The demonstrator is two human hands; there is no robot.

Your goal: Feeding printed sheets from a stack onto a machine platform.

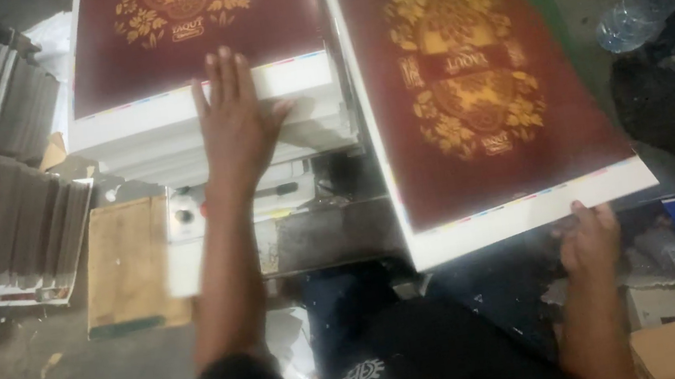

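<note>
Fingers (223,78) flat on stack (206,115) edge; rt hand (589,239) grips sheet (481,92).

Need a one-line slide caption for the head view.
Left hand flat on a stack of maroon printed sheets; right hand holds a loose sheet.

loose sheet (481,92) right of stack (204,103)
</note>
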